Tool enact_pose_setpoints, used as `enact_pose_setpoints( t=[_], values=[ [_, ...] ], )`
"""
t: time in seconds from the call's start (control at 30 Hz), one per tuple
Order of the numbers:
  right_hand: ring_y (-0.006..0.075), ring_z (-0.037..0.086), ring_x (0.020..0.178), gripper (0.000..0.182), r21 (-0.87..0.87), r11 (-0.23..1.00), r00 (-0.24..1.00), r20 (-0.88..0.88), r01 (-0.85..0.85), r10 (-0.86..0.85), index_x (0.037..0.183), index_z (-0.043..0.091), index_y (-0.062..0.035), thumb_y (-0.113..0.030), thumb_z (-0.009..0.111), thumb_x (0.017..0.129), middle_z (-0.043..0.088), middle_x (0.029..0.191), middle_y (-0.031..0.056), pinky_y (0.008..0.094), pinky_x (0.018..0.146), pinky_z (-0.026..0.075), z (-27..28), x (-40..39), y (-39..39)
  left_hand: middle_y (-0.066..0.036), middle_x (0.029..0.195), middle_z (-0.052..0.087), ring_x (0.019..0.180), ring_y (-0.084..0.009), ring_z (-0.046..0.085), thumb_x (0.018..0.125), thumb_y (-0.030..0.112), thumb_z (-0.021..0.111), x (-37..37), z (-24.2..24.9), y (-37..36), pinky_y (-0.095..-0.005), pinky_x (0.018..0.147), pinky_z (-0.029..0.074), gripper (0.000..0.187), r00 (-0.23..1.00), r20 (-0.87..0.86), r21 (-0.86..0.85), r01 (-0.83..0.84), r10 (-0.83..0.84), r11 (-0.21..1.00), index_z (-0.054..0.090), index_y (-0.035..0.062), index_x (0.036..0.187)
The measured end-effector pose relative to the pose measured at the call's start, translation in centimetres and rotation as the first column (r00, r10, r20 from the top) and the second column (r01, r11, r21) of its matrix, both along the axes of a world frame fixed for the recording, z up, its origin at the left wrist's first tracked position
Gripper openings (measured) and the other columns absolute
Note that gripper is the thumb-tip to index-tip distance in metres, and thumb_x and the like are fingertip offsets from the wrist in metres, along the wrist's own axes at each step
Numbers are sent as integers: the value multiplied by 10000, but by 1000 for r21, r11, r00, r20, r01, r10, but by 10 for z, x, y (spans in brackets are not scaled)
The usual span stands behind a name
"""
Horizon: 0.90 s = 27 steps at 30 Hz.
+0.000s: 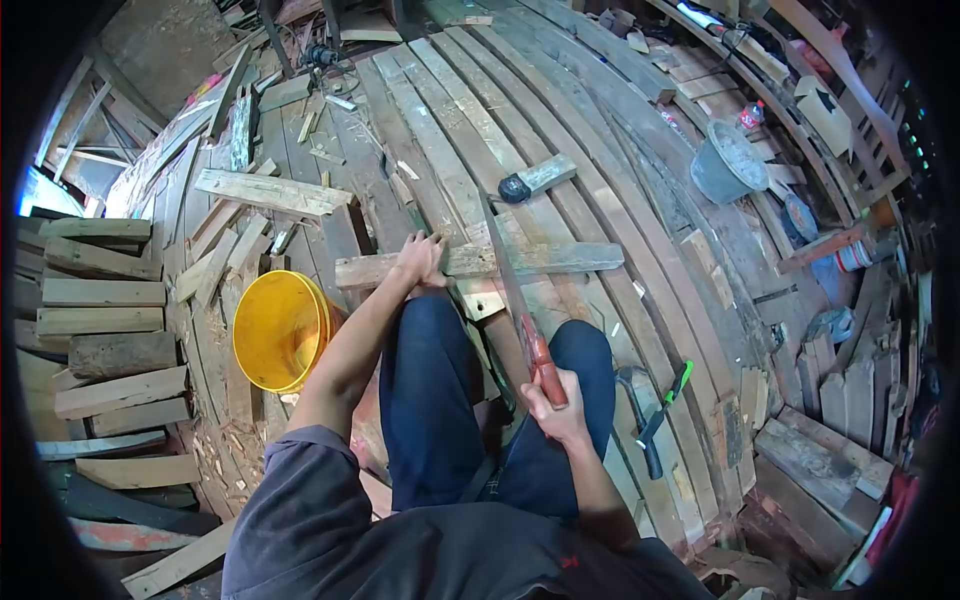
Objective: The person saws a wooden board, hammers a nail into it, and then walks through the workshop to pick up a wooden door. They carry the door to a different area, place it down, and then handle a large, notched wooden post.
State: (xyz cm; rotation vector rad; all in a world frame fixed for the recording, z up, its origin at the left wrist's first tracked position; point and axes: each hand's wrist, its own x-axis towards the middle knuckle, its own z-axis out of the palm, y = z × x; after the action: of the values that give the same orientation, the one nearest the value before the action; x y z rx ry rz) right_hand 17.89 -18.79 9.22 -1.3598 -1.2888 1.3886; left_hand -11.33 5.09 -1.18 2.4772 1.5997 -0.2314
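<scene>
Sawing stance here: right hand (556,408) is wrapped tight round the red-brown handle of a handsaw (541,362), and the blade runs forward from that grip, right across a wooden beam (560,258). Can't tell how deep it's bitten, if at all. Left hand (421,262) is ahead and to the left of the saw grip, laid on top of the beam with fingers spread toward the far edge, so more of a press than a clench.

Labels, for anyone curious: well ahead and right of the saw grip there's a bottle (751,115) with red on it, near a grey bucket (708,176), but the print's too small to read. Same deal with the little red mark (569,562) on the dark shirt (440,555), behind the grip.

Just right of the right hand, past the knee, a hammer (640,425) lies near a tool with a bright green end (681,378). Yellow bucket (270,322) sits left of both hands. Short block (551,174) lies beyond the beam, ahead of the saw grip.
</scene>
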Motion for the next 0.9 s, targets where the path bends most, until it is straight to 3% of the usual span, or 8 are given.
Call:
enact_pose_setpoints(
  t=[0.03, 0.07, 0.17, 0.2, 0.3, 0.47, 0.7, 0.9],
  values=[
    [101, 442, 489, 220, 9, 1000, 1000, 19, -10, 10, 662, 478, -33, -18, 662, 782, 466, 535, 28, 294, 479, 371, 1, -3, 2, -181, 1330, 517, 1233, -384, 461, 571, 579, 753, 6, 9, 4, -490, 1030, 388, 918, 1000, -13, -53, -11, 11, 999, 512, 36, 1270],
    [111, 444, 486, 222, 6, 1000, 1000, 10, -10, 9, 653, 476, -34, -20, 661, 775, 465, 534, 34, 299, 479, 372, 2, -4, 3, -206, 1208, 604, 1132, -399, 556, 614, 638, 715, 8, 5, 5, -495, 959, 454, 888, 992, 4, 122, 123, -124, 985, 522, 39, 1241],
    [108, 442, 482, 232, 34, 999, 1000, 18, 8, -9, 641, 468, -36, -15, 654, 779, 471, 537, 29, 289, 473, 369, -15, 3, 0, -224, 1015, 673, 964, -417, 645, 627, 655, 722, 30, 16, 7, -485, 854, 520, 888, 998, 7, -182, -67, 70, 981, 521, 38, 1233],
    [101, 453, 470, 246, -52, 998, 999, -29, 37, -39, 626, 464, -40, -10, 646, 789, 483, 534, 25, 278, 463, 369, -16, 6, -3, -241, 868, 681, 845, -423, 673, 658, 650, 716, 28, 15, 6, -476, 759, 548, 867, 998, 44, -115, -27, 33, 993, 504, 44, 1241],
    [41, 412, 427, 203, -55, 998, 994, -98, 36, -41, 691, 479, -50, 50, 584, 833, 431, 535, -28, 212, 390, 301, -16, 8, -4, -216, 972, 684, 925, -385, 672, 671, 619, 717, 31, 20, 9, -457, 803, 548, 800, 998, 13, -188, -52, 56, 981, 539, 86, 1242],
    [129, 442, 471, 255, 21, 999, 999, 19, 28, -28, 638, 463, -36, -28, 657, 803, 467, 535, 50, 305, 466, 354, -22, -3, 17, -243, 835, 672, 812, -413, 672, 692, 567, 717, 20, 0, 13, -470, 728, 545, 816, 999, 30, -124, 18, -14, 992, 487, 64, 1291],
    [164, 435, 466, 219, 79, 995, 988, 133, 67, -77, 657, 482, -25, -25, 653, 794, 448, 543, 72, 325, 477, 359, -6, -16, 14, -241, 910, 674, 869, -405, 669, 682, 514, 729, 16, -7, 17, -474, 756, 548, 767, 997, 62, -208, -23, 37, 978, 512, 82, 1277],
    [127, 439, 464, 232, -99, 992, 997, 18, 79, -78, 632, 474, -17, -21, 638, 796, 463, 526, 54, 308, 464, 352, -7, -14, -10, -233, 949, 674, 900, -402, 666, 679, 501, 732, 23, 10, 11, -472, 797, 542, 794, 998, 28, -248, 65, -60, 967, 469, 97, 1310]
  ],
)
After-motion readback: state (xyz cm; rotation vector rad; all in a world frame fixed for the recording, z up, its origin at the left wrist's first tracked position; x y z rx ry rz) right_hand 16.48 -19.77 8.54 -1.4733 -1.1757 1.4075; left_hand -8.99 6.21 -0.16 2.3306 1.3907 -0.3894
